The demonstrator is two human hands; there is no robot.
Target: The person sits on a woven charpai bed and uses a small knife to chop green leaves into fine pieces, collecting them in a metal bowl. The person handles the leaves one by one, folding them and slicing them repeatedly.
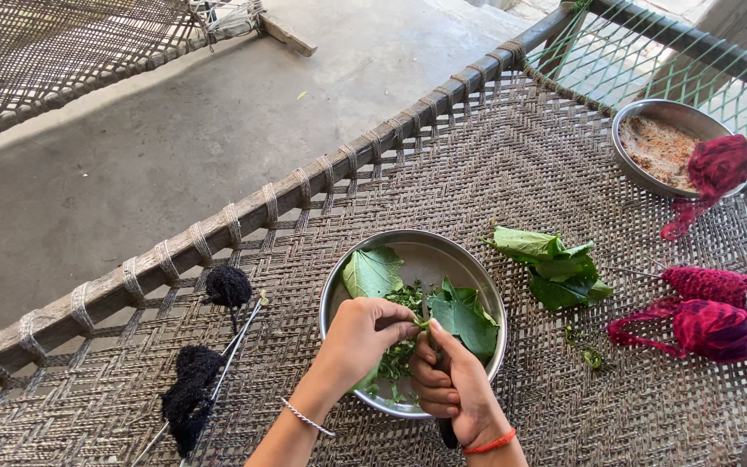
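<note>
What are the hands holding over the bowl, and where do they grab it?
The left hand pinches a green leaf at its stem end. The right hand grips a knife by its dark handle, above the steel bowl.

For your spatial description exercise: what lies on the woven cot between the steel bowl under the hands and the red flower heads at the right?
In the head view, a pile of green leaves lies between the steel bowl and the red flower heads, plus a few small green scraps.

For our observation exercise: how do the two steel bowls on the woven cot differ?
The near bowl holds green leaves, whole and chopped; the far bowl holds pale reddish crumbs. Both hands work over the near bowl; a crimson flower head drapes over the far bowl's rim. Both are round and shiny.
</note>
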